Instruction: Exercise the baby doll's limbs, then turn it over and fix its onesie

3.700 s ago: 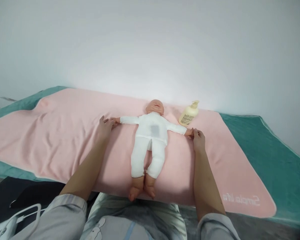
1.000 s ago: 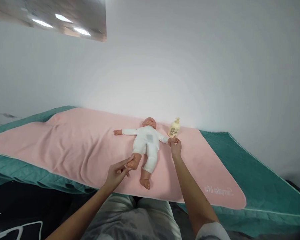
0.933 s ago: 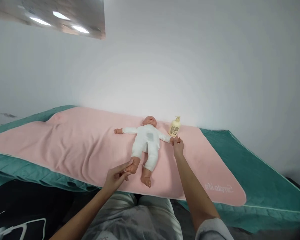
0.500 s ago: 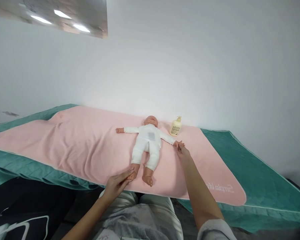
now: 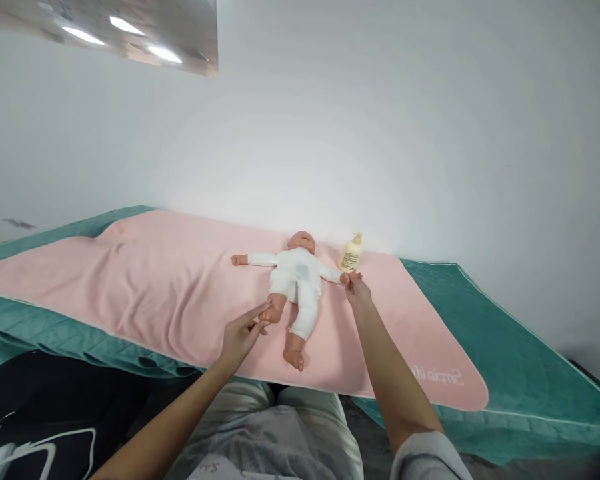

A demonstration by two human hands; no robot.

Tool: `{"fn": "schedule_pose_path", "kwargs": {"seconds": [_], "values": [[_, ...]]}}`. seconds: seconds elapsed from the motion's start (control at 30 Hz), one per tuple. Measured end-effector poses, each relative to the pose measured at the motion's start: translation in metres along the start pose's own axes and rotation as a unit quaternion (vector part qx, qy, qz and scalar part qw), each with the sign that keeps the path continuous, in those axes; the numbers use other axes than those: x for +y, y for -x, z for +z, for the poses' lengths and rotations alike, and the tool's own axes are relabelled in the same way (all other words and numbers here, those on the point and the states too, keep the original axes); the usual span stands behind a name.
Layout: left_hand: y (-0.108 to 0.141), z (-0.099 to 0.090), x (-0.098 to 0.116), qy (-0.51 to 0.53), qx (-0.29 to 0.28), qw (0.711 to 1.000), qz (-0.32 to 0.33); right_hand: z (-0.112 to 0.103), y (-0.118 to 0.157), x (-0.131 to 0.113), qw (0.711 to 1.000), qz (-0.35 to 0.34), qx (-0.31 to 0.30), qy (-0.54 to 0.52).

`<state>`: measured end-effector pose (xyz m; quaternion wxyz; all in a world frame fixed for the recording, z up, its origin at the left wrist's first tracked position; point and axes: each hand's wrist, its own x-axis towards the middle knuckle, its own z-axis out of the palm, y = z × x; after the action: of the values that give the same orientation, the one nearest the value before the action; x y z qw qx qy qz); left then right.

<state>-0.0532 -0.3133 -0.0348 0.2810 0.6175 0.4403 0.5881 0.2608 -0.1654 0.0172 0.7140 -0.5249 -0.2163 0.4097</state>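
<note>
Doll (image 5: 300, 272) lies crosswise on blanket (image 5: 155, 287), head (image 5: 303, 241) toward wall (image 5: 300, 140).

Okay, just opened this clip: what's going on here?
A person has a doll lying face up on a pink blanket. Their left hand holds the doll's foot on that side, the leg seemingly bent; their right hand holds the doll's opposite hand. A pump bottle stands just beyond it.
</note>
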Motion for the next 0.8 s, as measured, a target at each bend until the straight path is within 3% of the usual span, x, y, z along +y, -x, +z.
{"fn": "schedule_pose_path", "kwargs": {"seconds": [0.17, 0.4, 0.6, 0.8], "values": [[-0.052, 0.023, 0.026, 0.058, 0.038, 0.996, -0.053, 0.042, 0.024, 0.013, 0.994, -0.079, -0.065, 0.038], [-0.096, 0.05, 0.027, 0.108, 0.024, 0.993, -0.041, 0.072, 0.055, 0.039, 0.964, -0.181, -0.146, 0.132], [-0.098, 0.053, 0.026, 0.115, 0.014, 0.992, -0.043, 0.071, 0.058, 0.042, 0.953, -0.195, -0.169, 0.161], [-0.065, 0.029, 0.024, 0.081, -0.01, 0.995, -0.051, 0.048, 0.039, 0.025, 0.971, -0.163, -0.133, 0.116]]}}
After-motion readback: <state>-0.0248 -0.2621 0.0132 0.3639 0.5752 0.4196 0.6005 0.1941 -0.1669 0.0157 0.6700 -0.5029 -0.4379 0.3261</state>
